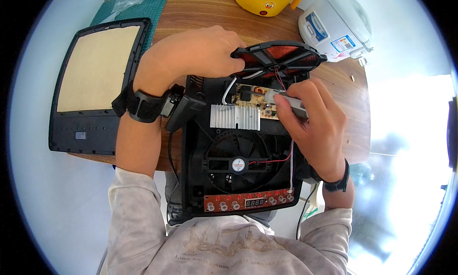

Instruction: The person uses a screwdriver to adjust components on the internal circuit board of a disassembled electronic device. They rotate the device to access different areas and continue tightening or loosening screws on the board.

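The open black base of an induction cooker (191, 179) lies in front of me. My left hand (214, 53) grips the rim of its round coil (281, 55), which is tilted up at the far side. In my right hand (315, 122) is a grey-handled screwdriver (296, 106), held low over the tan circuit board (245, 94) and pointing left. Whether its tip touches anything I cannot tell. A silver heat sink (235, 117) sits at the near edge of the board. Thin red wires run from the coil's middle down behind my right fingers.
Nearer me are a black fan (237, 179) and a red control board (229, 203) with a small display. The cooker's top panel (90, 69) lies underside up at the left, on a green mat (160, 12). A yellow pot (260, 5) and a white rice cooker (334, 24) stand behind.
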A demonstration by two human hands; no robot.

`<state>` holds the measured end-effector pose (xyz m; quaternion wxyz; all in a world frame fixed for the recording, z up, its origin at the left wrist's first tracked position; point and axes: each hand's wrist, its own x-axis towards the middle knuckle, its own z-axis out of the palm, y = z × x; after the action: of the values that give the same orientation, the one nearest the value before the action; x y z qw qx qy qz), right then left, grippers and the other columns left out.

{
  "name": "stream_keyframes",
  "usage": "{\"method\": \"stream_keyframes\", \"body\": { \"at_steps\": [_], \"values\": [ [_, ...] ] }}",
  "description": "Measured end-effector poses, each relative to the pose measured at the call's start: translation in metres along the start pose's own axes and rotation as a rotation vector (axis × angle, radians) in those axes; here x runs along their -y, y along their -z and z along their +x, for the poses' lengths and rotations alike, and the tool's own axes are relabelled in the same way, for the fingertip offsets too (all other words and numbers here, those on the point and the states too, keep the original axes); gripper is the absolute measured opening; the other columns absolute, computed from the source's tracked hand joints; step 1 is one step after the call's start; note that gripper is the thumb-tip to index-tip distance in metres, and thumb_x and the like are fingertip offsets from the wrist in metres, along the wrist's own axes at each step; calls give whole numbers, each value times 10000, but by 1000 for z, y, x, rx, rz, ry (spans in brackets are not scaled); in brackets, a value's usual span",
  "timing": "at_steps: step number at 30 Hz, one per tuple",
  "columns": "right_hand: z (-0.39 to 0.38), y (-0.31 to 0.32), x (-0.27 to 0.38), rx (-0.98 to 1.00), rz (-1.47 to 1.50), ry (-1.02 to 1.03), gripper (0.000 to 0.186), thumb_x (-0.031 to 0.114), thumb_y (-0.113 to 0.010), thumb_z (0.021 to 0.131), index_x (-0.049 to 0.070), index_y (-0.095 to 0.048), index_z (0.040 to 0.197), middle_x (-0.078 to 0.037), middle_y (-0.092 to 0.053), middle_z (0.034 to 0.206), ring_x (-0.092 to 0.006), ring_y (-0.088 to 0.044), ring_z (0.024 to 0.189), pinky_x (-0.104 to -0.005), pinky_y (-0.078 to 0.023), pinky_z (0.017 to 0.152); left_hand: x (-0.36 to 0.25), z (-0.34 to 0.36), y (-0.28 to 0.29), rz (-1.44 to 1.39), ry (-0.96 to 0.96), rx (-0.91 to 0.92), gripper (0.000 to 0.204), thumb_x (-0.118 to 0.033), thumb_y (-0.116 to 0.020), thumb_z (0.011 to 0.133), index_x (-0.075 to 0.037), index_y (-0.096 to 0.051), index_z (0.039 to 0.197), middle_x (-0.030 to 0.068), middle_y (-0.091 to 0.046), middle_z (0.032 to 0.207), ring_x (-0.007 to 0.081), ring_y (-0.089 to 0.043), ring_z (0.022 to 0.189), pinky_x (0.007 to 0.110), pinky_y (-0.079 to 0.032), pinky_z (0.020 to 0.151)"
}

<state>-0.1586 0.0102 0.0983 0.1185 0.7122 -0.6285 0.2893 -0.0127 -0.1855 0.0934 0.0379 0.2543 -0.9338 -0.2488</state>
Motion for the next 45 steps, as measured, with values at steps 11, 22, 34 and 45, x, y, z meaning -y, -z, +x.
{"method": "stream_keyframes", "body": {
  "at_steps": [11,22,34,45],
  "values": [
    [3,-1,-5,-7,28,-42,182,117,-774,914,63,-605,953,-110,-608,884,-330,-641,671,-396,-517,553,5,2,-5,43,-80,-50,359,-282,-639,960,-88,-729,1249,261,-717,983,423,-696,927,475,-557,822],
    [7,-1,-3,38,-51,-6,191,132,-750,926,66,-579,981,-114,-586,858,-354,-644,671,-410,-529,561,6,6,-7,7,-79,-20,341,-246,-659,941,-34,-731,1199,252,-718,932,407,-693,848,462,-550,764],
    [27,-3,23,110,-443,69,232,307,-682,987,109,-570,1029,-73,-580,690,-259,-630,485,-375,-504,419,11,5,-7,41,-171,-65,346,-285,-664,944,-14,-736,1147,268,-717,978,448,-685,916,478,-551,807],
    [23,10,22,270,-216,19,254,168,-687,972,50,-512,1113,-155,-597,911,-353,-675,750,-423,-566,616,19,8,-16,21,-190,-103,350,-269,-661,933,-2,-734,1148,270,-720,999,436,-688,943,480,-546,828]
  ]
}}
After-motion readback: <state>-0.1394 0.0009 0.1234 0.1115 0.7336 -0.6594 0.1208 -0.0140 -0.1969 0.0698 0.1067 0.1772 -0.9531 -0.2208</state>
